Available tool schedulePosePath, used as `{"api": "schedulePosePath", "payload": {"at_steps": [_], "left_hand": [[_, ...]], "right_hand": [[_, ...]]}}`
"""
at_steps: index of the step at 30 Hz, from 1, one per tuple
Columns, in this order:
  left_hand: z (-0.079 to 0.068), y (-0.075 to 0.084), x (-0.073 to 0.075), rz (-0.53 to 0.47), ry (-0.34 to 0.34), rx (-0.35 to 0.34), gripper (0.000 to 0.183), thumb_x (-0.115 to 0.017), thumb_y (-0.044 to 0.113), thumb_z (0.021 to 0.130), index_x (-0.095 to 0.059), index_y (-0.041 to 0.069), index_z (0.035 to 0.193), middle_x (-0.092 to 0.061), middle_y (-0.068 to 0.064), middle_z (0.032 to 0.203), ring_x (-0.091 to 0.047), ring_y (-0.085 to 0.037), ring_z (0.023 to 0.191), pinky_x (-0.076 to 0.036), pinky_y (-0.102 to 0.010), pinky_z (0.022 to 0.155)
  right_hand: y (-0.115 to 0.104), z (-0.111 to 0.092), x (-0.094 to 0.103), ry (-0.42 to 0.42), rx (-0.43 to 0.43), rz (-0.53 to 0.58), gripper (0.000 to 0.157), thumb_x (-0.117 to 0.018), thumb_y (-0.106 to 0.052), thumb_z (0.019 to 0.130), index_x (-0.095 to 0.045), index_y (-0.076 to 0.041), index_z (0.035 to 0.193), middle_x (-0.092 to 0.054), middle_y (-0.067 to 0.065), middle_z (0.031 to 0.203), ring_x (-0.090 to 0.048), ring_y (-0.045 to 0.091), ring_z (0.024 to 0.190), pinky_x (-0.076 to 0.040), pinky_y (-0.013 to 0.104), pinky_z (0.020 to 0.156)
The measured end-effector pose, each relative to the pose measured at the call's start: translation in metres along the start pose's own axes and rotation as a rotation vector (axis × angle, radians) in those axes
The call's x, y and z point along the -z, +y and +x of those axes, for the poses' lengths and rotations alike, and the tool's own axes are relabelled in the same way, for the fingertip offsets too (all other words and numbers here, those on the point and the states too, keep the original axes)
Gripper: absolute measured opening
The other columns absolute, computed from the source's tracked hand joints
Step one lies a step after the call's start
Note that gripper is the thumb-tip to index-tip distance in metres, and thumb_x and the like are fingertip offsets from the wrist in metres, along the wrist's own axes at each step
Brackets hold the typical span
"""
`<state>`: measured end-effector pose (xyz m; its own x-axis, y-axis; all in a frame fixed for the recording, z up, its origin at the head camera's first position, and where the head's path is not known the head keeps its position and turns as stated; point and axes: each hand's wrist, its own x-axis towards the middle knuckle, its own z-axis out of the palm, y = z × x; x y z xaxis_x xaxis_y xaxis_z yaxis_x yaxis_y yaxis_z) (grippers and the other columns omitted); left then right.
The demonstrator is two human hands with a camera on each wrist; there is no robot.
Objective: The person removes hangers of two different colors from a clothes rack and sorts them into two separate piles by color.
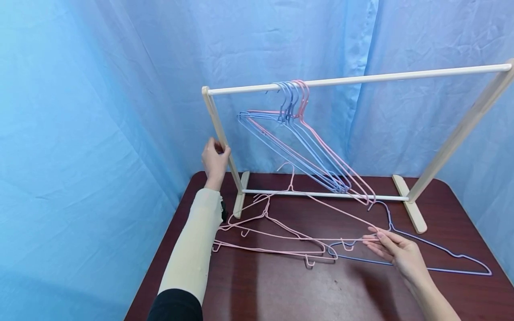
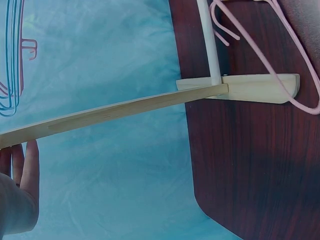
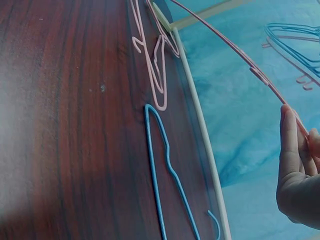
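Note:
My left hand [image 1: 216, 161] grips the left wooden post [image 1: 214, 116] of a clothes rack partway up; in the left wrist view its fingers [image 2: 31, 165] meet the post's edge. The right hand [image 1: 403, 258] pinches one end of a pink clothes hanger [image 1: 333, 206] between thumb and fingers. That hanger is raised in front of the rack, hook upward, its other end over more pink hangers [image 1: 277, 253] on the table. Beneath the right hand lies a blue hanger [image 1: 445, 248], partly hidden. The right wrist view shows the held hanger's end inside the fingers [image 3: 290, 145].
Several blue and pink hangers [image 1: 299, 129] hang bunched on the left half of the white top rail [image 1: 401, 78]. A white lower bar [image 1: 321, 194] joins the rack's wooden feet [image 1: 411, 209]. Blue curtains [image 1: 100, 133] surround the dark red-brown table [image 1: 289, 290].

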<state>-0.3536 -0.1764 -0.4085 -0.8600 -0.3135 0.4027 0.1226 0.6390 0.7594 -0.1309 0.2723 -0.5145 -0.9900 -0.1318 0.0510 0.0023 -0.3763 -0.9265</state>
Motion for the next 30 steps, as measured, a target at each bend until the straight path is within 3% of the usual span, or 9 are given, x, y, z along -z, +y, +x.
{"api": "schedulePosePath", "payload": {"at_steps": [9, 30], "left_hand": [[-0.001, 0.001, 0.001, -0.005, 0.002, -0.004, 0.018, -0.06, 0.024, 0.096, -0.054, 0.007, 0.098, -0.063, -0.014, 0.103, -0.066, -0.03, 0.095, -0.054, -0.045, 0.084], [-0.001, 0.001, 0.001, 0.013, 0.009, -0.013, 0.018, -0.06, 0.023, 0.096, -0.054, 0.007, 0.097, -0.064, -0.014, 0.102, -0.066, -0.03, 0.093, -0.054, -0.046, 0.082]], "right_hand": [[0.017, -0.001, -0.013, -0.043, -0.118, 0.006, 0.033, -0.044, -0.006, 0.105, -0.072, -0.017, 0.118, -0.077, 0.011, 0.105, -0.075, 0.019, 0.099, -0.057, 0.029, 0.087], [0.062, 0.012, -0.034, -0.065, -0.26, 0.144, 0.034, -0.042, -0.007, 0.106, -0.074, -0.018, 0.111, -0.078, 0.009, 0.103, -0.075, 0.016, 0.099, -0.057, 0.027, 0.09]]}}
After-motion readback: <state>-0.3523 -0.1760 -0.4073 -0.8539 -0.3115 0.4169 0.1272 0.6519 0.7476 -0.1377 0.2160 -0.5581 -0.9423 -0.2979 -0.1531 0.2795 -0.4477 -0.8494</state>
